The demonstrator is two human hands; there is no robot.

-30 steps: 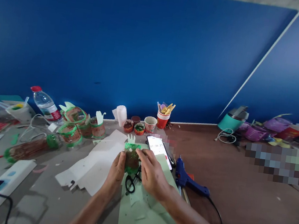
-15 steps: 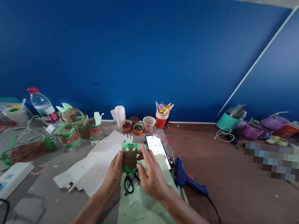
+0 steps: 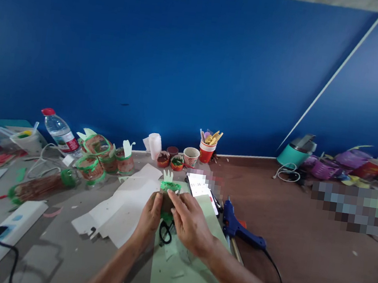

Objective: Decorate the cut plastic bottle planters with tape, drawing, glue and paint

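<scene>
Between my hands is a small brown-painted cup (image 3: 167,203) with green edges, and a pale finger-shaped cut-out (image 3: 167,176) stands up behind its top. My left hand (image 3: 148,220) is closed around the cup's left side, thumb along the near face. On the other side, my right hand (image 3: 194,224) grips it, the index finger pressed to its front. Much of the cup's face is covered by my fingers. Just below it lie black-handled scissors (image 3: 165,233) on a light green sheet (image 3: 191,277). White cut paper (image 3: 131,199) spreads to the left.
A blue glue gun (image 3: 238,228) with a cord lies at the right, near a lit phone (image 3: 200,187). Several painted jars (image 3: 91,167) and a water bottle (image 3: 60,133) stand at the left. Behind are paint cups (image 3: 177,162) and a red cup (image 3: 206,153) of plastic cutlery.
My right hand has closed in on the cup, its index finger now lying across the front. The cup's face is more covered than before. The view has shifted slightly.
</scene>
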